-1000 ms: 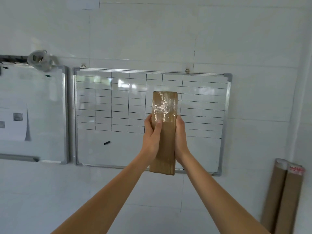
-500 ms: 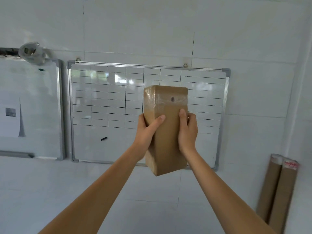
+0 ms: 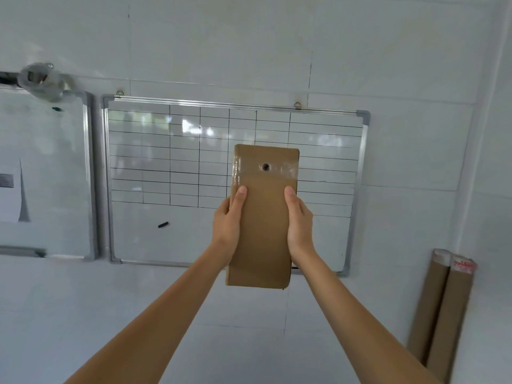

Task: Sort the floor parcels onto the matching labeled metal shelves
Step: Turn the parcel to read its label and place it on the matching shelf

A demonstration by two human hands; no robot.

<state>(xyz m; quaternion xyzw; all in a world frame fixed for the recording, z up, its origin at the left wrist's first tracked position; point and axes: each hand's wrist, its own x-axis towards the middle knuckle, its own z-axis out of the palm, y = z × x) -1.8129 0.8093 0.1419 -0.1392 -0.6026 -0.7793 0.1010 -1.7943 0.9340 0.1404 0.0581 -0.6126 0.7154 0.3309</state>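
Holding a brown parcel (image 3: 261, 225) upright at arm's length, centre of the frame, both hands clamp its long sides. The left hand (image 3: 227, 225) grips the left edge, its thumb laid on the near face; the right hand (image 3: 300, 225) grips the right edge in mirror fashion. Each grip is closed on the parcel, with the remaining fingers hidden behind the cardboard.

The long axis of the parcel runs vertically. The grips sit near mid-length, so about as much box stands above the thumbs as hangs below the wrists. A band of clear tape crosses the upper part of the near face, and a small dark hole (image 3: 266, 167) lies within it. No label is legible on this face.

Both arms reach equally far, so neither hand is plainly nearer the parcel's ends; the load is shared evenly.

Behind the parcel hangs a gridded whiteboard (image 3: 166, 162), with a second board (image 3: 50, 162) at the left edge of the frame. Two cardboard tubes (image 3: 440, 314) lean against the wall at lower right. No metal shelf appears in this view.

Judgement: the parcel is being inspected for its marking, and shelving is not yet begun. Because the box stands on end between the grips, the coming move will probably require tipping its long axis level before it can slide onto a shelf, and a turn of the body toward shelving out of view.
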